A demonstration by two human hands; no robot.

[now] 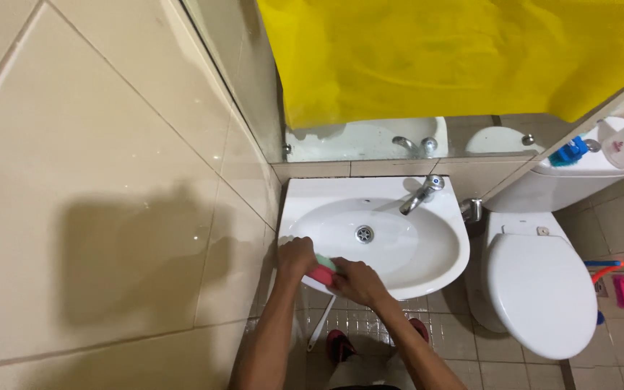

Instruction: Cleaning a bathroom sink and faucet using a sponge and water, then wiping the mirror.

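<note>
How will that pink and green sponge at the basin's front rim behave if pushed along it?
The sponge looks soft, so it probably squashes under both hands, left hand and right hand. The glossy white basin rim likely lets it slide easily. It seems light and unlikely to roll.

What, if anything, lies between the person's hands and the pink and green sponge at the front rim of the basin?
Nothing visible does. The left hand and right hand meet at the sponge on the front rim of the white basin, and both appear to touch it. How firmly each grips it cannot be told.
</note>
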